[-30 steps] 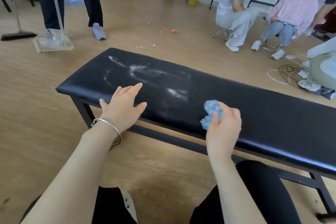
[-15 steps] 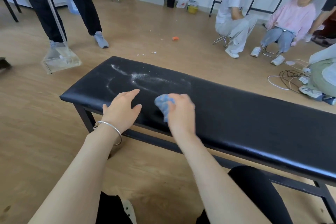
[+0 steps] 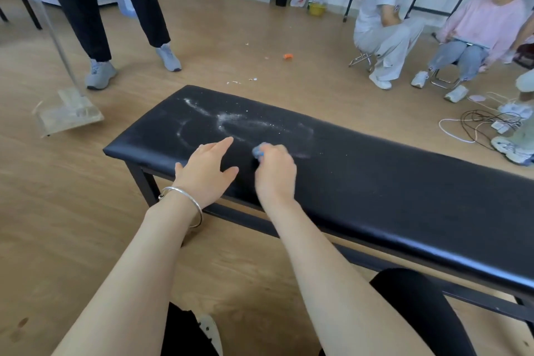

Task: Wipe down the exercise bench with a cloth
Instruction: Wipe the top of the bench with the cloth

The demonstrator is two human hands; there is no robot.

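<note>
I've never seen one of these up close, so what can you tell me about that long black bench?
The bench is long and narrow. Its black padded top looks like glossy leatherette and sits on a dark, metal-looking frame. It stands level on a wooden floor. White powder streaks its left part, and the right part looks clean. The left hand rests flat on it, and the right hand presses a small blue cloth onto it beside the powder.
</note>
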